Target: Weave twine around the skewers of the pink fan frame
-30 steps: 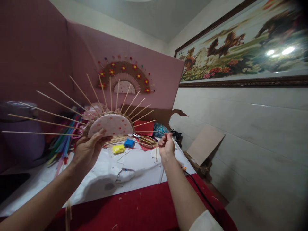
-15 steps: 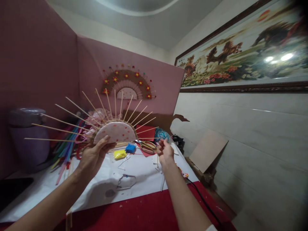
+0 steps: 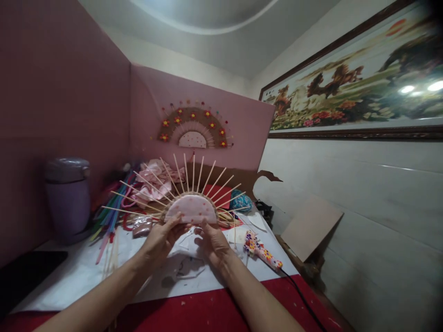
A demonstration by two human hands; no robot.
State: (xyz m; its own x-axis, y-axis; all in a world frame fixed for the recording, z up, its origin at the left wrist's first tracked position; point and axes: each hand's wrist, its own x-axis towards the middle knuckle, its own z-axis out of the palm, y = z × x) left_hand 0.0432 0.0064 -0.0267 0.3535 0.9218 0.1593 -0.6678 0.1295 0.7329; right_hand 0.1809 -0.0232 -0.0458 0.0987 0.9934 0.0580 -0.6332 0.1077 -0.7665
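Note:
Held up above the table is a half-round fan frame (image 3: 191,207), its pink dotted panel edged with woven cord and thin sticks spreading out like rays. My left hand (image 3: 170,234) grips the lower left edge, thumb on the front of the panel. At the lower right edge, my right hand (image 3: 212,237) pinches the panel with its thumb in front; the fingers behind are partly hidden. Beyond, a finished-looking fan (image 3: 193,117) with a brown band and red and yellow flowers hangs on the pink board.
A flowered glue gun (image 3: 259,251) lies on the right, its black cord running to the front edge. Coloured pipe cleaners (image 3: 112,216), crumpled pink fabric (image 3: 154,182) and a purple flask (image 3: 68,203) stand left. Blue yarn (image 3: 241,201) sits behind, right.
My right hand has come from the right sticks to the panel's lower edge and now holds it. The fan frame sits lower and further right in view; the camera has shifted.

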